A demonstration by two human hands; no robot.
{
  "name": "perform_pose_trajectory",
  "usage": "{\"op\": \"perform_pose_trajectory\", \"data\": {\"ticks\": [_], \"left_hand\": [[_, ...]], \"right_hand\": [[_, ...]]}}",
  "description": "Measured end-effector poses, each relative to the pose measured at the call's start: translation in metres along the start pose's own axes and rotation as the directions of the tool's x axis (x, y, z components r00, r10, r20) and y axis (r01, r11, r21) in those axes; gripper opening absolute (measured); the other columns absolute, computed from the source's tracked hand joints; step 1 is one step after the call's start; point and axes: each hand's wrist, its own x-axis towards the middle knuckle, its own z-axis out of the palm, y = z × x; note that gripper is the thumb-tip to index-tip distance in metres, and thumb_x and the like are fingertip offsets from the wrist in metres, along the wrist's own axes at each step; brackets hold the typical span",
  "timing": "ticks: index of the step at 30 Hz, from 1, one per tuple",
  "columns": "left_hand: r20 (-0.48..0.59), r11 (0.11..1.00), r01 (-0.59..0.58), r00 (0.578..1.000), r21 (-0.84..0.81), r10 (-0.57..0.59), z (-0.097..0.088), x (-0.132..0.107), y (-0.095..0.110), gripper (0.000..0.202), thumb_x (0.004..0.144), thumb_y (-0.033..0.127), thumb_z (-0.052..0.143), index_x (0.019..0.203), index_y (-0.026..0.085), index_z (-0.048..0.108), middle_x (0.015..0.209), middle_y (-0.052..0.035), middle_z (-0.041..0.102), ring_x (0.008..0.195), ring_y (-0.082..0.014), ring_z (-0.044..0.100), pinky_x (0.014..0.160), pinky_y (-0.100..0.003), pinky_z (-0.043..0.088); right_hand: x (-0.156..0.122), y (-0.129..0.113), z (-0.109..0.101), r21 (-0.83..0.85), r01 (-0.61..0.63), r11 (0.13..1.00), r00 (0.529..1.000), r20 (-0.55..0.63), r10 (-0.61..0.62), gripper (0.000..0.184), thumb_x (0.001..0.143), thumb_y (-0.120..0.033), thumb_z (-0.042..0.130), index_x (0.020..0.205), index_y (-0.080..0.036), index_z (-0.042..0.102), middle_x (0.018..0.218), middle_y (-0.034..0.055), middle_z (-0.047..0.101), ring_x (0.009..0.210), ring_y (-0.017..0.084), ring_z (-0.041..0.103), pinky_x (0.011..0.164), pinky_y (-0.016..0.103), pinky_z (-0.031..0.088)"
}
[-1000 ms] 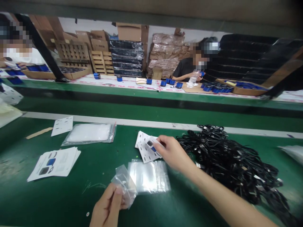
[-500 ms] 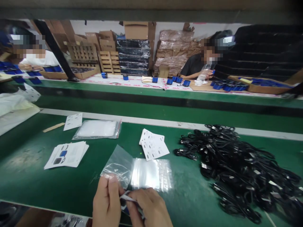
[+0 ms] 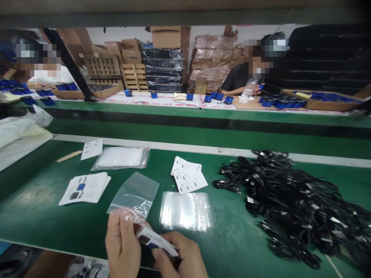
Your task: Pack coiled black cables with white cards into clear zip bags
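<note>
Clear zip bag [image 3: 135, 196] is held upright above the tabletop [image 3: 34, 210], near its front edge. The left hand [image 3: 121, 247] is closed on the bag's lower edge, with the bag standing up past the fingertips. The right hand [image 3: 181, 258] is clamped on a white printed strip [image 3: 156, 241] bearing dark and blue marks. The strip runs at a slant toward the left hand, its far end just beside the bag's lower edge. Whether it touches the bag cannot be confirmed.

Beyond the hands, a stack of clear bags [image 3: 185, 211] lies flat on the tabletop. To its upper side is a small pile of white cut-out sheets [image 3: 189, 175]. To the left lie a stack of printed leaflets [image 3: 84, 188] and a filled clear bag [image 3: 120, 158]. A heap of black cables [image 3: 285, 204] occupies the right side.

Across the line, a co-worker [image 3: 242, 79] holds a plastic bottle [image 3: 248, 90] over a second bench carrying blue-and-black items [image 3: 216, 97].
</note>
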Motion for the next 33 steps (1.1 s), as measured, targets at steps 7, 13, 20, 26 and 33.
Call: {"op": "perform_pose_trajectory", "data": {"ticks": [7, 13, 20, 26, 33], "left_hand": [[-0.037, 0.985, -0.083, 0.995, 0.149, 0.089, 0.002, 0.003, -0.006, 0.022, 0.084, 0.031, 0.042, 0.064, 0.024, 0.047, 0.052, 0.005, 0.051, 0.046, -0.0133, 0.051, 0.045, -0.023, 0.041], [-0.064, 0.965, -0.133, 0.986, 0.226, 0.151, 0.001, 0.001, -0.01, 0.019, 0.083, 0.033, 0.042, 0.068, 0.024, 0.049, 0.056, 0.004, 0.052, 0.049, -0.0146, 0.052, 0.046, -0.024, 0.041], [-0.049, 0.958, -0.17, 0.981, 0.229, 0.186, 0.004, 0.001, -0.013, 0.02, 0.084, 0.03, 0.04, 0.067, 0.025, 0.047, 0.054, 0.0033, 0.053, 0.047, -0.0152, 0.053, 0.045, -0.024, 0.041], [-0.026, 0.969, -0.14, 0.989, 0.202, 0.148, 0.007, -0.003, -0.005, 0.015, 0.084, 0.03, 0.041, 0.071, 0.025, 0.047, 0.058, 0.0039, 0.05, 0.052, -0.0151, 0.05, 0.049, -0.024, 0.04], [0.057, 0.984, -0.084, 0.996, 0.159, 0.075, 0.005, -0.008, 0.006, 0.029, 0.087, 0.036, 0.042, 0.06, 0.025, 0.043, 0.048, 0.0083, 0.044, 0.045, -0.0112, 0.044, 0.048, -0.021, 0.035]], "right_hand": [[0.003, 0.003, -0.009, -0.082, 0.113, 0.99, 0.993, -0.027, -0.116, 0.01, 0.07, -0.024, 0.062, 0.069, -0.016, 0.068, 0.057, 0.0014, 0.06, 0.05, 0.014, 0.054, 0.047, 0.021, 0.038], [0.008, 0.012, 0.002, 0.485, -0.197, 0.852, 0.98, 0.128, 0.154, 0.044, 0.063, -0.051, 0.074, 0.083, -0.013, 0.067, 0.055, -0.0021, 0.057, 0.045, 0.01, 0.05, 0.044, 0.02, 0.039], [0.009, 0.016, 0.0, 0.372, -0.217, 0.903, 0.976, 0.109, 0.189, 0.048, 0.067, -0.061, 0.068, 0.071, -0.013, 0.067, 0.046, -0.0004, 0.057, 0.039, 0.011, 0.054, 0.044, 0.022, 0.045], [0.009, 0.016, 0.007, 0.461, -0.162, 0.872, 0.986, 0.052, 0.156, 0.033, 0.057, -0.036, 0.078, 0.08, -0.016, 0.065, 0.06, -0.0008, 0.064, 0.052, 0.014, 0.06, 0.051, 0.023, 0.047], [0.004, 0.001, -0.014, 0.094, 0.005, 0.996, 0.994, -0.11, 0.006, 0.013, 0.072, -0.026, 0.064, 0.062, -0.017, 0.065, 0.051, 0.0051, 0.066, 0.044, 0.018, 0.062, 0.043, 0.025, 0.044]]}}
